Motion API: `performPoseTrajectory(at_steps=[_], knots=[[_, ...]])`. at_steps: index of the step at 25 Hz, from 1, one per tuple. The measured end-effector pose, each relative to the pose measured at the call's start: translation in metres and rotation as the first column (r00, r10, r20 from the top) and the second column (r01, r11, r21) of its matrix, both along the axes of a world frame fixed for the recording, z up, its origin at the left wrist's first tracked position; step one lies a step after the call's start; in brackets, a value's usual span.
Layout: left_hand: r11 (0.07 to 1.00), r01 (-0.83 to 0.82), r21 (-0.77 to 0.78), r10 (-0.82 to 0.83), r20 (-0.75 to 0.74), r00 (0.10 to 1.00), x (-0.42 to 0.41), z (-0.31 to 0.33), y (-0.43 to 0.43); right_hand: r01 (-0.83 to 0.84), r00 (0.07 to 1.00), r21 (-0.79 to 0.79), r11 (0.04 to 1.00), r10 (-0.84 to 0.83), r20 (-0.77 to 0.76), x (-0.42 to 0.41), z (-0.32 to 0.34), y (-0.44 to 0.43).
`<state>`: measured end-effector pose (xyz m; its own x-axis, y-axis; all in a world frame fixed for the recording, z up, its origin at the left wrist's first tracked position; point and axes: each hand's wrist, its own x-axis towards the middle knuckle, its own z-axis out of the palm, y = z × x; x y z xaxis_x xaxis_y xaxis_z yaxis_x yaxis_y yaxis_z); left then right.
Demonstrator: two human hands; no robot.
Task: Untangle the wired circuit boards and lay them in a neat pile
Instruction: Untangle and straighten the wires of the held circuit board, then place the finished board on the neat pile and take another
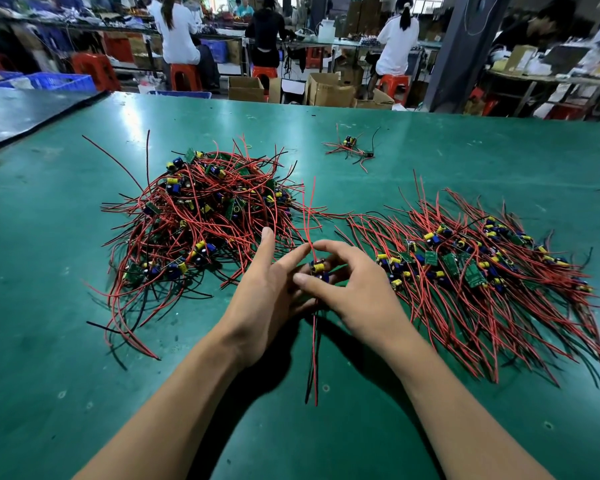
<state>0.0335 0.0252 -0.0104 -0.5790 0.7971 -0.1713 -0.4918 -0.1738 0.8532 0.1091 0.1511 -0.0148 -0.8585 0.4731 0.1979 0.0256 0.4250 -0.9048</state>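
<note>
Right hand (pixel 354 282), thumb and curled fingers clamped on small wired circuit board with yellow and blue capacitors (pixel 317 268) — centre of green desk (pixel 49 254), toward near edge, left hand (pixel 267 292), fingers straight and apart, touching it — board mostly hidden

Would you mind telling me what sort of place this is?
Most likely an electronics assembly workshop: a tangled heap of wired circuit boards lies on a green work table, and seated workers line the benches behind, among cardboard boxes.
</note>
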Motion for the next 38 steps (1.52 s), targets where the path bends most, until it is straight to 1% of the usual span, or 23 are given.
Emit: performPoseTrajectory(at_steps=[1,2,4,6,8,9,10,11,12,13,15,16,17,18,19,21,24,26,28,31,35,37,38], knots=[[1.000,0.012,0.009,-0.012,-0.004,1.000,0.000,0.000,0.000,0.030,1.000,0.109,0.994,-0.029,-0.009,-0.001,0.000,-0.002],[1.000,0.005,0.003,-0.005,-0.009,1.000,0.001,0.000,0.000,0.077,0.997,0.175,0.982,-0.073,-0.029,-0.002,0.001,-0.003],[0.996,-0.063,-0.059,0.061,-0.030,0.998,0.002,-0.001,0.000,0.204,0.979,0.208,0.957,-0.195,-0.062,0.001,0.008,0.004],[0.982,-0.142,-0.125,0.130,-0.101,0.986,0.004,-0.001,-0.001,0.373,0.928,0.278,0.885,-0.361,-0.097,0.008,0.014,0.022],[0.963,-0.218,-0.160,0.175,-0.249,0.953,0.008,-0.001,-0.003,0.496,0.863,0.352,0.794,-0.496,-0.098,0.018,0.019,0.042],[0.942,-0.277,-0.187,0.192,-0.376,0.907,0.009,-0.003,-0.004,0.516,0.840,0.399,0.758,-0.539,-0.063,0.022,0.020,0.048],[0.907,-0.361,-0.217,0.204,-0.523,0.828,0.008,-0.005,-0.006,0.512,0.824,0.458,0.727,-0.566,-0.021,0.024,0.020,0.049],[0.857,-0.460,-0.231,0.215,-0.652,0.727,0.007,-0.007,-0.007,0.496,0.818,0.513,0.701,-0.575,-0.006,0.024,0.020,0.046],[0.803,-0.553,-0.225,0.233,-0.735,0.637,0.005,-0.008,-0.008,0.475,0.831,0.551,0.686,-0.555,-0.024,0.022,0.018,0.040],[0.754,-0.623,-0.208,0.263,-0.774,0.576,0.004,-0.008,-0.009,0.441,0.863,0.566,0.697,-0.502,-0.056,0.019,0.017,0.032],[0.665,-0.728,-0.168,0.327,-0.811,0.485,-0.001,-0.008,-0.013,0.299,0.946,0.554,0.777,-0.316,-0.068,0.012,0.014,0.013],[0.619,-0.770,-0.153,0.347,-0.826,0.443,-0.004,-0.008,-0.015,0.202,0.974,0.558,0.805,-0.224,-0.030,0.010,0.010,0.006],[0.579,-0.802,-0.143,0.366,-0.834,0.412,-0.007,-0.007,-0.017,0.117,0.986,0.573,0.811,-0.164,0.031,0.008,0.005,0.001],[0.550,-0.823,-0.142,0.391,-0.827,0.404,-0.011,-0.008,-0.019,0.063,0.983,0.593,0.803,-0.152,0.101,0.007,0.000,-0.002],[0.531,-0.833,-0.156,0.425,-0.801,0.421,-0.014,-0.008,-0.021,0.040,0.968,0.613,0.789,-0.184,0.173,0.007,-0.005,-0.002],[0.522,-0.830,-0.197,0.506,-0.711,0.487,-0.019,-0.005,-0.025,0.047,0.919,0.654,0.755,-0.290,0.269,0.007,-0.009,0.003],[0.550,-0.802,-0.233,0.590,-0.571,0.571,-0.025,-0.001,-0.032,0.107,0.888,0.683,0.722,-0.378,0.261,0.006,-0.010,0.008],[0.563,-0.779,-0.275,0.586,-0.532,0.611,-0.030,0.000,-0.036,0.143,0.885,0.679,0.720,-0.400,0.238,0.005,-0.011,0.007],[0.547,-0.769,-0.331,0.549,-0.552,0.628,-0.037,-0.002,-0.039,0.165,0.891,0.672,0.722,-0.402,0.213,0.002,-0.014,0.006],[0.518,-0.784,-0.341,0.496,-0.627,0.601,-0.038,-0.004,-0.042,0.172,0.926,0.618,0.767,-0.340,0.164,-0.001,-0.016,0.008],[0.571,-0.766,-0.297,0.354,-0.752,0.556,-0.025,-0.005,-0.034,0.153,0.967,0.505,0.850,-0.233,0.099,-0.004,-0.020,0.009],[0.568,-0.770,-0.290,0.324,-0.781,0.533,-0.023,-0.004,-0.032,0.161,0.975,0.458,0.874,-0.213,0.064,-0.004,-0.021,0.010],[0.582,-0.764,-0.277,0.323,-0.784,0.530,-0.022,-0.002,-0.031,0.168,0.977,0.431,0.886,-0.207,0.045,-0.004,-0.019,0.010]])
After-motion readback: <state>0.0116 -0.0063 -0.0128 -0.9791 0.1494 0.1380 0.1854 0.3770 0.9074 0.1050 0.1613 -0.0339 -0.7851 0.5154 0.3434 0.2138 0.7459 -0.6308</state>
